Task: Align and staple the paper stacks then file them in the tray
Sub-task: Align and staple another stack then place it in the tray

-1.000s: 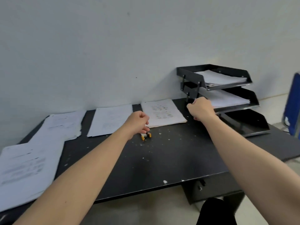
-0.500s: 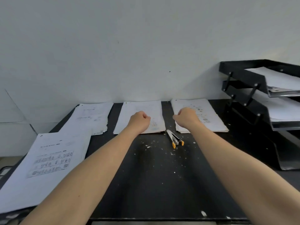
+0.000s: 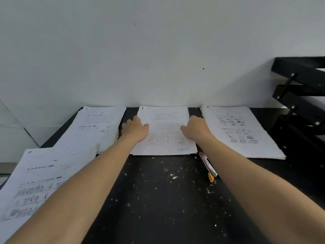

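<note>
Both hands reach to the middle paper stack (image 3: 165,131), which lies at the far edge of the black table (image 3: 158,199) against the white wall (image 3: 158,50). The left hand (image 3: 136,128) lies over the stack's left edge, fingers bent down the side and thumb on the top sheet. The right hand (image 3: 196,128) lies over the right edge with its thumb on the sheet; its other fingers are hidden behind the hand, so whether either hand actually grips the paper cannot be told.

Just beside this stack on the right lies another paper stack (image 3: 242,131), and to the left a third stack (image 3: 98,125), its sheets uneven. A fourth pile (image 3: 40,182) sits nearer on the far left, overlapping the third.

The stapler (image 3: 208,166), silver with an orange end, lies on the table just near of the middle stack's right corner, partly hidden by the right forearm. The black tiered tray (image 3: 299,95) stands at the right edge, beyond the right-hand stack. White flecks dot the tabletop.
</note>
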A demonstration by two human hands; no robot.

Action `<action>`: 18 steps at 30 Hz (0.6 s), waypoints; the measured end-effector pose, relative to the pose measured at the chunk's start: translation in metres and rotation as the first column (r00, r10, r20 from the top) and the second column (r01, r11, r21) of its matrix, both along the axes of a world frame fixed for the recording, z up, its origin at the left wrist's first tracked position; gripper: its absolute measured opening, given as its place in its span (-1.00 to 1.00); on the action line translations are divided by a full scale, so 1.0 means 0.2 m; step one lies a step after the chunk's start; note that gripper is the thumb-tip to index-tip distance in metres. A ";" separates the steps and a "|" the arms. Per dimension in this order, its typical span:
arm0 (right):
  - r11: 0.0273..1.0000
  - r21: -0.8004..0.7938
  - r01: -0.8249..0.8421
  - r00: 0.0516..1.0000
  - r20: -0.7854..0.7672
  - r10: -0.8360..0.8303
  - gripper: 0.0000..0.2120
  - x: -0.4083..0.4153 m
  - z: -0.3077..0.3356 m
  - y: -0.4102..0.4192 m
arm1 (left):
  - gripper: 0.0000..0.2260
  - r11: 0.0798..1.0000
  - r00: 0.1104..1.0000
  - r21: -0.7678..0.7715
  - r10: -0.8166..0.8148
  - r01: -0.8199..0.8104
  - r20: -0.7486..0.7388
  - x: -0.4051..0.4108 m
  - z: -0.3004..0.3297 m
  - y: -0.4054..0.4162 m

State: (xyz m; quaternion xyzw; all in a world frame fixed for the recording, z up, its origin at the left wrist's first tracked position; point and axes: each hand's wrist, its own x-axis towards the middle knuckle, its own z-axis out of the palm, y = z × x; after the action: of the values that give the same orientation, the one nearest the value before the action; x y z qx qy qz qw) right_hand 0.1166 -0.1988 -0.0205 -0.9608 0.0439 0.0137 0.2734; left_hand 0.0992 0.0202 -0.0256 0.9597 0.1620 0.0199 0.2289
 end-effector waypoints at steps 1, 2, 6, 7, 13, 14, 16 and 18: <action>1.000 -0.004 0.014 1.000 -0.009 -0.014 -0.75 0.01 0.00 0.01 | -0.51 1.000 1.000 -0.020 0.011 -0.012 -0.013 0.01 -0.01 0.00; 1.000 -0.005 0.028 0.999 -0.023 -0.028 -0.73 0.02 0.00 0.03 | -0.47 0.999 0.999 -0.031 0.025 -0.026 -0.029 0.03 -0.01 0.00; 0.996 0.049 0.076 0.995 -0.069 -0.072 -0.72 0.07 -0.01 0.04 | -0.33 0.991 0.995 -0.106 0.070 -0.077 -0.070 0.06 0.02 -0.03; 0.994 0.070 0.082 0.994 -0.077 -0.076 -0.71 0.08 -0.01 0.04 | -0.32 0.982 0.994 -0.164 0.082 -0.093 -0.071 0.08 0.03 -0.02; 0.999 0.030 0.011 0.993 -0.118 -0.007 -0.80 0.08 -0.01 0.06 | -0.53 0.780 0.989 -0.611 0.139 -0.137 -0.045 0.13 0.06 0.02; 1.000 0.022 0.000 0.993 -0.117 0.002 -0.80 0.07 -0.01 0.06 | -0.56 0.770 0.991 -0.625 0.126 -0.130 -0.050 0.12 0.05 0.02; 1.000 0.008 -0.012 0.993 -0.117 0.013 -0.80 0.06 -0.01 0.06 | -0.62 0.801 0.993 -0.588 0.116 -0.113 -0.034 0.11 0.01 0.01; 0.999 0.043 -0.019 0.993 -0.119 0.024 -0.81 0.05 -0.03 0.05 | -0.75 0.812 0.993 -0.580 0.109 -0.068 0.037 0.10 -0.01 0.02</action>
State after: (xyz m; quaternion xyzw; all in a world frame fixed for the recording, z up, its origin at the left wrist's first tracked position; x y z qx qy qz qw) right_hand 0.1274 -0.1886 -0.0258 -0.9527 0.0495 0.0752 0.2901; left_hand 0.1187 0.0244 -0.0273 0.8353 0.1970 0.0134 0.5131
